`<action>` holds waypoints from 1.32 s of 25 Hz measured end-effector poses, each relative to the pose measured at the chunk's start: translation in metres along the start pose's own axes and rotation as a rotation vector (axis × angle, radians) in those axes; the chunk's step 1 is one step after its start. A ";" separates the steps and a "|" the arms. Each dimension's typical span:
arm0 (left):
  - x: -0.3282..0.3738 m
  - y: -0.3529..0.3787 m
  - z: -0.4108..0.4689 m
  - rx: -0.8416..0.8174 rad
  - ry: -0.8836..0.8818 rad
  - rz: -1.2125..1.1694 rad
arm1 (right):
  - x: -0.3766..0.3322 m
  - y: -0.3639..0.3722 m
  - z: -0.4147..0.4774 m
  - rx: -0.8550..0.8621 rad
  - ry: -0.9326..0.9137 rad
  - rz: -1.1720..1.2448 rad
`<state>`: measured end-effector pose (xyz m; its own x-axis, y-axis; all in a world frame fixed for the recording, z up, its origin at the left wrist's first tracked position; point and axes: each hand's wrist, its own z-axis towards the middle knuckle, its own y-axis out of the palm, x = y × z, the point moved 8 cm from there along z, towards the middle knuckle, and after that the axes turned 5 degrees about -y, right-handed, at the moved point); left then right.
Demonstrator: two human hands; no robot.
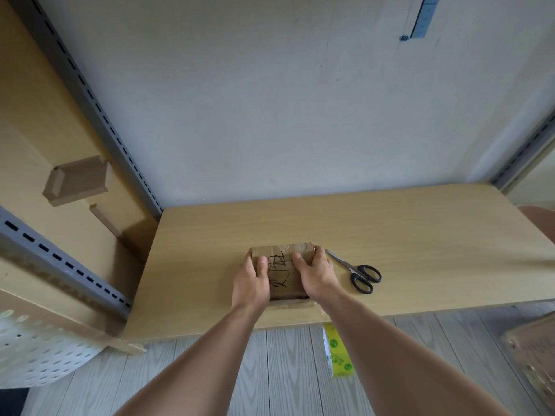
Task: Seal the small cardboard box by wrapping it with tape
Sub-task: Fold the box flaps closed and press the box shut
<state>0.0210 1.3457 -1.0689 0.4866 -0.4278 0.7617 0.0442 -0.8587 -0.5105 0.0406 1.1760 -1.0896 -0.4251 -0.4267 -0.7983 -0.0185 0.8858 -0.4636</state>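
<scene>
Small cardboard box (280, 274) sits flat on the bench (420, 235), close to the near edge, black scribble on top. Both hands are on it: left hand (250, 280) grips the 9 o'clock side and right hand (318, 274) the 3 o'clock side, thumbs on the lid, fingers curled over the edges.

Progress: glossy tape (282, 247) shows across the far edge of the lid, so I'd say at least one pass is down. I can't see the underside or the near face.

Tape roll (338, 352) hangs below the bench edge at 5 o'clock from the box. Looks tethered by a strip, can't confirm. Scissors (357, 273) lie at 3 o'clock, just beside the right hand.

Left, I'd guess: press down, cut, check the seams.
</scene>
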 end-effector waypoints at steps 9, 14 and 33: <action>-0.019 -0.006 0.009 -0.291 -0.065 0.043 | 0.003 -0.009 -0.017 -0.063 -0.071 0.004; -0.019 -0.025 0.001 -0.292 0.002 -0.029 | 0.005 -0.027 -0.029 -0.045 -0.049 -0.164; -0.027 -0.025 -0.010 -0.251 0.070 0.330 | 0.006 -0.045 -0.052 0.036 -0.157 -0.260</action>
<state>-0.0021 1.3760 -1.0727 0.3781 -0.7024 0.6031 -0.3225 -0.7106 -0.6254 -0.0079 1.1426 -1.0536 -0.2655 -0.6637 -0.6992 -0.0750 0.7373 -0.6714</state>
